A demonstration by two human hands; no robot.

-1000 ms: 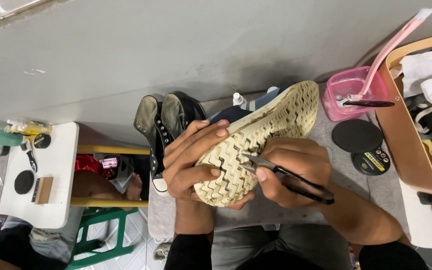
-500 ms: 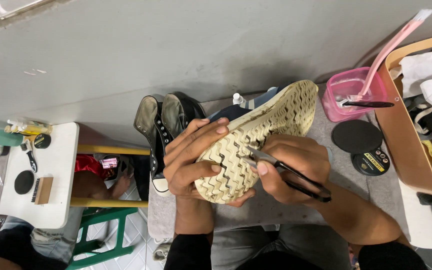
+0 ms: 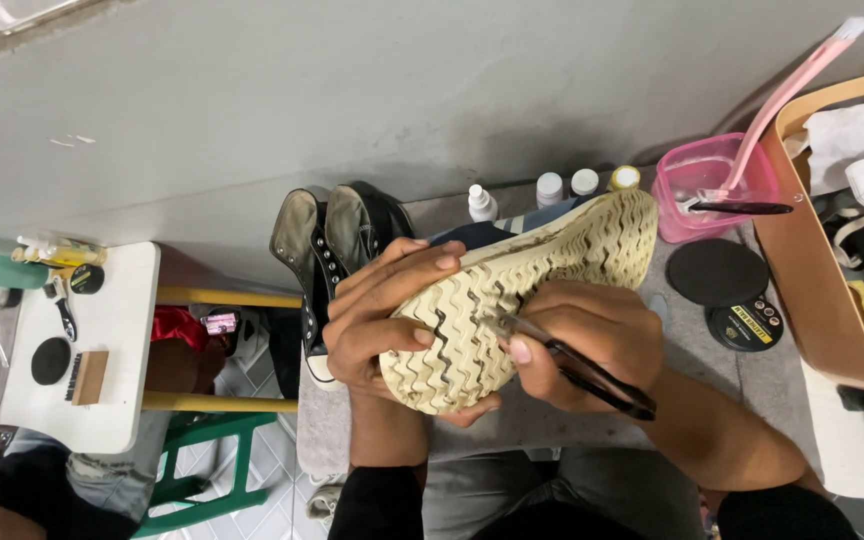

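Plain grey wall [image 3: 372, 90] filling the upper frame, small white table [image 3: 102, 330] at left, green stool [image 3: 212, 480] on pale tiled floor [image 3: 272, 500] at lower left, grey worktop [image 3: 712, 340] at right, tan wooden box [image 3: 812, 300] at right edge.

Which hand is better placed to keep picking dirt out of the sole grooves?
Probably the right hand: it holds the dark pick with its tip in the grooves of the shoe sole. The left hand grips the shoe, steadying it.
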